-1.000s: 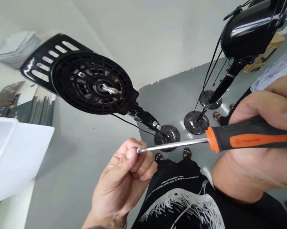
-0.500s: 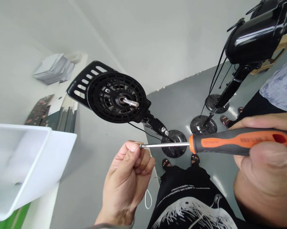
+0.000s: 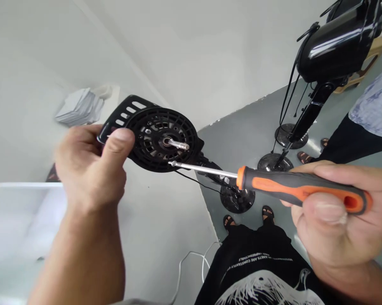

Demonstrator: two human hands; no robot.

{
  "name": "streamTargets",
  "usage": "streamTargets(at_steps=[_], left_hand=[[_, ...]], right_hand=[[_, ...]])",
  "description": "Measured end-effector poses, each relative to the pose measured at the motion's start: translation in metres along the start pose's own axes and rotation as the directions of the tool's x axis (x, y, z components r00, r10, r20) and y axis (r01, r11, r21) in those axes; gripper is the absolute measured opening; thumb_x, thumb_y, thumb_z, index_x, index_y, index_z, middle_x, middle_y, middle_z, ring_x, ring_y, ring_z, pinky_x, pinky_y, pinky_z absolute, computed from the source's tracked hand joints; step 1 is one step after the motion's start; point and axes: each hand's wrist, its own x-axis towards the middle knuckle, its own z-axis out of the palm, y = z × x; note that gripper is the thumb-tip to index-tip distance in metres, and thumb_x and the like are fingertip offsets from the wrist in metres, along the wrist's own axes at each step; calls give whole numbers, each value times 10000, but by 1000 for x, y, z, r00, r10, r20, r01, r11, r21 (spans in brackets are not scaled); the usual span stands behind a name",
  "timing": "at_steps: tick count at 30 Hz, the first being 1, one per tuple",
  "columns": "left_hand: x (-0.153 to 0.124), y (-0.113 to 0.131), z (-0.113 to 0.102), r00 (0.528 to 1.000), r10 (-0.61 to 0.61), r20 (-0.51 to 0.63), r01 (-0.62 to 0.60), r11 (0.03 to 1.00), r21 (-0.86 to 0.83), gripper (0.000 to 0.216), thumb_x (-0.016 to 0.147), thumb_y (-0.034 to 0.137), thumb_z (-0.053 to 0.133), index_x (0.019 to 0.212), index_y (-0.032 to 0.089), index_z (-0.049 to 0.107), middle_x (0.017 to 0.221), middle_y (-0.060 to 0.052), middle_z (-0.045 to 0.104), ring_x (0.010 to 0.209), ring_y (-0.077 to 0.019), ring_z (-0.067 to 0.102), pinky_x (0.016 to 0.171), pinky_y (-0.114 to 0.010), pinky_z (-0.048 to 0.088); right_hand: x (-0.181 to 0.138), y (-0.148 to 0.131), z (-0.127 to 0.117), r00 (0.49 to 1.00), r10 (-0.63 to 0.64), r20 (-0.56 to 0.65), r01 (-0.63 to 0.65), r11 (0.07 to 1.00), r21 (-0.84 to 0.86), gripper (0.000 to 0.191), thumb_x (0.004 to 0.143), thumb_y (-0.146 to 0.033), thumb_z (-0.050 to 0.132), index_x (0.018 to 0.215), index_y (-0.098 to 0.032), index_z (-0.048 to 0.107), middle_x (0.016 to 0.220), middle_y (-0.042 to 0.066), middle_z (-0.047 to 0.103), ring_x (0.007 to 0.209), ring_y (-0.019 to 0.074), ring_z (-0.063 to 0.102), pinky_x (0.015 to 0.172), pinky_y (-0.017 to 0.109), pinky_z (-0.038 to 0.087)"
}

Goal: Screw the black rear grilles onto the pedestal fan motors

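Observation:
My left hand (image 3: pixel 92 165) grips the outer end of a black fan motor housing (image 3: pixel 186 123), its thumb on the front and its fingers behind. A bare metal shaft (image 3: pixel 180 145) sticks out of the housing's round slotted front. In my right hand (image 3: pixel 333 233) is an orange and black screwdriver (image 3: pixel 273 183), held by the handle and pointing left. A small screw (image 3: pixel 171 164) seems to sit on its tip, in front of the housing's lower rim; whether it touches the rim I cannot tell. The housing stands on a black pole with a round base (image 3: pixel 238 201).
At the upper right stands another black fan motor (image 3: pixel 330 53) on a pole, with hanging cables. A person in a patterned top (image 3: pixel 377 110) stands beside it, near a wooden-coloured stool (image 3: pixel 378 44). A translucent white bin (image 3: pixel 26 186), stacked white sheets (image 3: pixel 79 106) and a white cable (image 3: pixel 181 267) are on the left.
My left hand has let go of the screwdriver's tip and moved up-left to take hold of the fan motor housing. The screwdriver has shifted left and up, its tip now at the housing.

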Motion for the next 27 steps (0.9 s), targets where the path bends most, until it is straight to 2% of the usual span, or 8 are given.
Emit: streamTargets(at_steps=[1,3,7,11,15,18,23,27], left_hand=[[7,0,-1,998,64,-19,-62,996,71,384,713,519,835,740,199,624,643,16,497,656,-146,418,583,-326,297],[16,0,-2,993,113,-30,-107,982,154,314,703,438,820,721,193,623,652,18,546,667,-150,476,605,-331,325],[22,-9,2,993,102,-60,-99,994,51,243,729,313,769,657,204,564,579,42,501,604,-130,431,586,-336,314],[26,-18,3,999,39,25,-35,990,-138,212,753,232,777,702,199,574,565,51,527,566,-126,428,564,-333,318],[28,-18,2,997,6,82,11,979,-202,232,804,200,780,705,190,571,567,52,530,574,-120,429,595,-325,341],[29,-16,4,997,-18,71,34,972,-233,230,758,224,825,705,182,604,545,41,537,561,-126,441,574,-322,338],[31,-7,8,987,-90,131,124,950,-285,414,630,426,949,740,182,632,501,46,474,478,-115,394,488,-299,314],[29,-3,4,978,-82,190,140,940,-311,450,635,477,959,783,176,659,526,26,510,507,-142,452,494,-301,388]], right_hand=[[1,-1,6,999,-27,-18,28,1000,5,171,991,-315,778,1101,-202,713,769,-7,685,642,120,681,543,269,588],[5,-2,13,996,-77,50,77,997,-2,137,1000,-223,742,1130,-195,712,762,-7,649,689,111,696,614,249,623],[10,0,11,938,-204,280,201,979,42,321,955,-110,736,1256,-186,656,810,-2,639,807,130,756,717,237,674],[8,4,11,945,-174,276,167,985,48,384,911,-111,775,1264,-178,640,870,21,709,833,160,775,673,258,690],[12,3,19,944,-199,263,194,980,44,390,898,-107,790,1249,-193,646,845,5,744,799,164,779,664,266,686],[16,2,22,932,-228,282,225,973,43,395,900,-103,789,1252,-196,638,778,-13,728,779,166,772,651,265,680],[15,2,25,936,-215,280,211,976,47,362,911,-131,796,1229,-173,628,770,12,722,783,179,767,656,290,686],[16,2,26,933,-210,292,204,978,51,348,929,-133,779,1233,-179,617,705,-14,683,764,180,764,671,301,688]])
